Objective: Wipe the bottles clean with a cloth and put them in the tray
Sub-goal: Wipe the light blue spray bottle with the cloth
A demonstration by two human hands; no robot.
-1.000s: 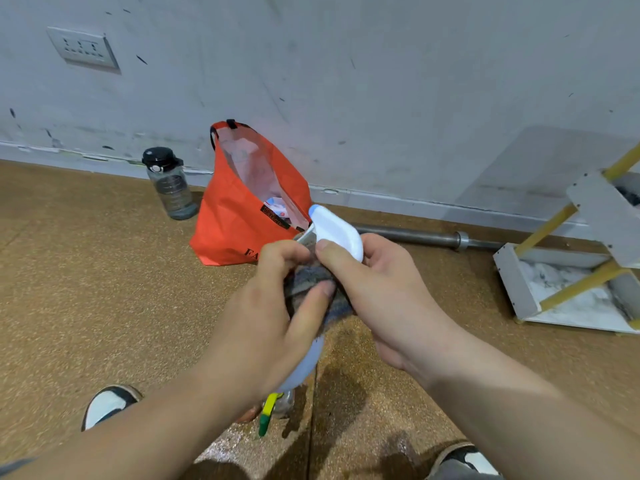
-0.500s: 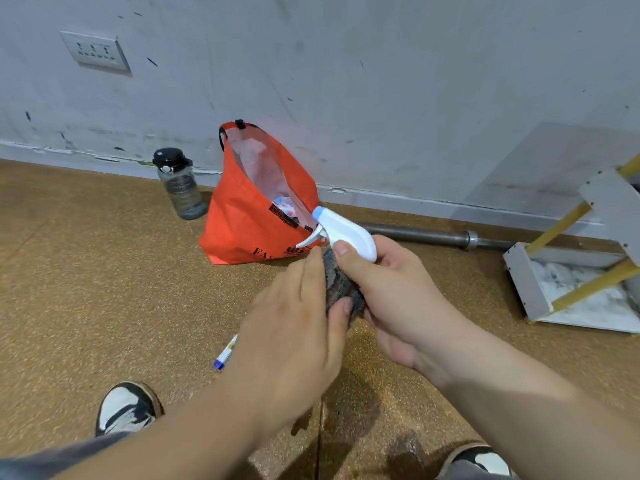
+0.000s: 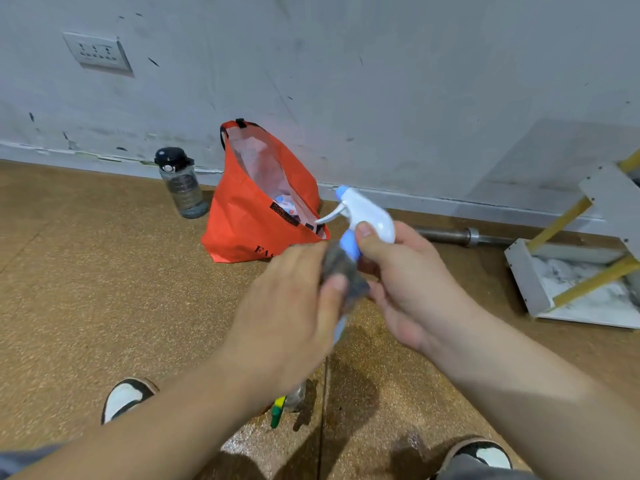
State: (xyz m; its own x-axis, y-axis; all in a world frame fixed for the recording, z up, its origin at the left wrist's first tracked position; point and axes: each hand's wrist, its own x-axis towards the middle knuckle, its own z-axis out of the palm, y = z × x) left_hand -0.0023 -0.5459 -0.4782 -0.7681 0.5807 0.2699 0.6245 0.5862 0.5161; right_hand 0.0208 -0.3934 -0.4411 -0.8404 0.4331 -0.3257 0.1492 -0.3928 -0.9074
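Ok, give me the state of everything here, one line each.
White plastic spray bottle: held off the floor, nozzle up, neck gripped by the right hand.
Dark grey cloth: wrapped round the bottle's body, gripped by the left hand.
Orange fabric bag: open, standing by the wall.
Clear water bottle with black lid: upright, lid on.
White tray: on the floor, no bottle in the visible part.
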